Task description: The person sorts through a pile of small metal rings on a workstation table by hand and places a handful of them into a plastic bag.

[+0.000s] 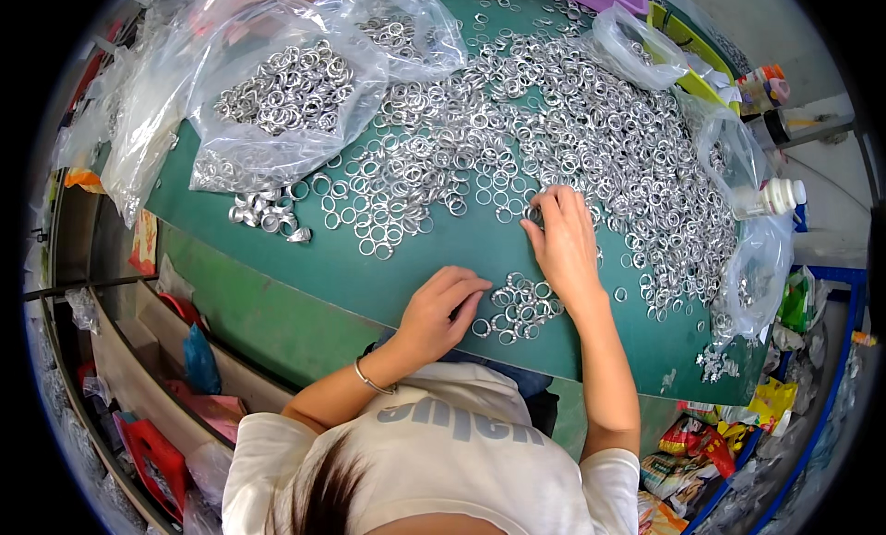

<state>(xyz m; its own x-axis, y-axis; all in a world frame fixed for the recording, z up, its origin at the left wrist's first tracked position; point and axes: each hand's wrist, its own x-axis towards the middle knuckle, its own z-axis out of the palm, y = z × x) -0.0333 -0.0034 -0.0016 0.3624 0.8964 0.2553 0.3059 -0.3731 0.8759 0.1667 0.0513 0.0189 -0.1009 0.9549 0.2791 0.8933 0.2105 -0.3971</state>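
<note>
Nearest the camera, the person's white short-sleeved top (443, 461) fills the lower edge, both bare forearms rising from it onto the green table surface (388, 277), which is smooth, matte and bowed by the lens.

The left hand (443, 312) lies on the table, a thin metal bangle (369, 380) at the wrist. Its fingers are loosely curled, tips touching the near edge of a small cluster of shiny silver metal rings (521, 309). Whether a ring is pinched between them cannot be told. The rings are round, thin-walled and bright, lying flat and overlapping.

The right hand (563, 240) is just beyond that cluster, palm down, fingers bent together at the near margin of the large spread of loose silver rings (554, 129). The fingertips rest on rings at about the spread's lower edge; a grip on any single ring is not discernible. The small cluster lies between the two hands, touching the left fingertips and beside the right wrist.

Further out, the large spread covers the middle and right of the table in a dense, glinting layer. To the left lies a clear crinkled plastic bag holding silver rings (286, 88), with more such bags behind and to the right. At the far right edge stands a white plastic bottle (775, 196).
</note>
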